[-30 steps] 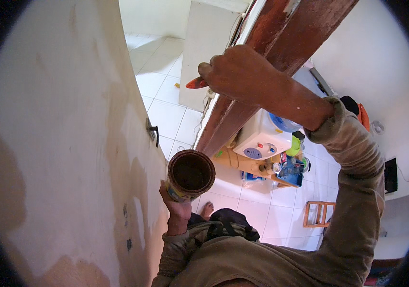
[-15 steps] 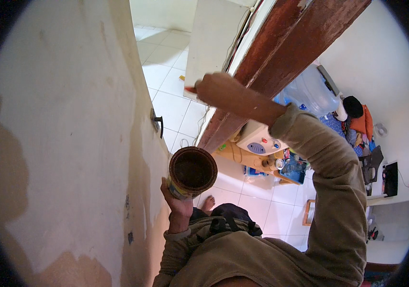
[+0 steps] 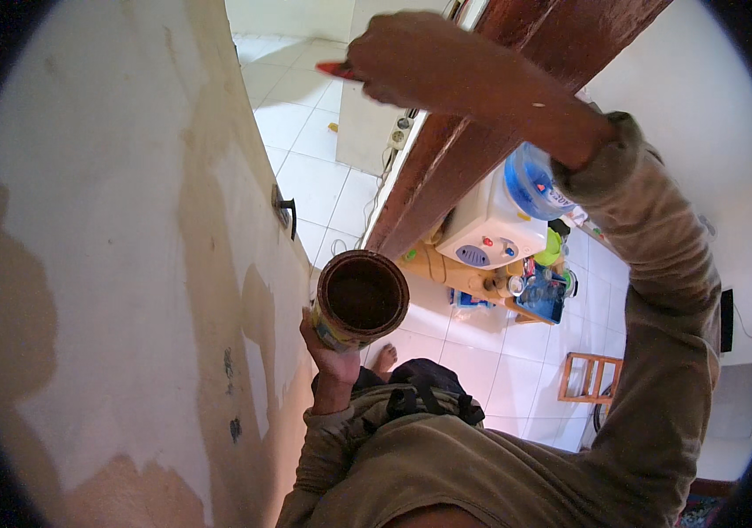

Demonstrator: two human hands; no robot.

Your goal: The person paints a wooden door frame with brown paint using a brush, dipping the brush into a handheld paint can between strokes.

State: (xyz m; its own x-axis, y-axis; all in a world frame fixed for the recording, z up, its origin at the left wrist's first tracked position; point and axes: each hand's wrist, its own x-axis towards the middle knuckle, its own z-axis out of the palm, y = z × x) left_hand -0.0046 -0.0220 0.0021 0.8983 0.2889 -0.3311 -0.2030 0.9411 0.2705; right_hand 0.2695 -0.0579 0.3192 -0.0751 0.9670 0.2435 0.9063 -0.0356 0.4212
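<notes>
A round paint tin [image 3: 392,324] with a brown-stained rim and dark brown inside stands upright in my left hand [image 3: 333,363], its open top toward me. My fingers wrap its lower side, and part of a coloured label shows. My right hand [image 3: 415,62] is raised and closed round a tool with a red handle [image 3: 337,70]. Only the red end sticks out of the fist; the rest of the tool is hidden. Behind that hand and forearm runs a reddish-brown wooden door frame [image 3: 446,167]. Whether the tool touches the frame cannot be seen.
At left is a pale, patchy door [image 3: 121,264] with a black handle [image 3: 288,211]. Beyond the frame stand a white water dispenser [image 3: 490,224] with a blue bottle [image 3: 530,180], a blue tray [image 3: 541,297] and a wooden rack [image 3: 589,377]. White tiles [image 3: 314,158] cover the floor.
My right hand has risen along the door frame with the red-handled tool and looks larger. The tin in my left hand has shifted slightly right and up. The view has moved a little.
</notes>
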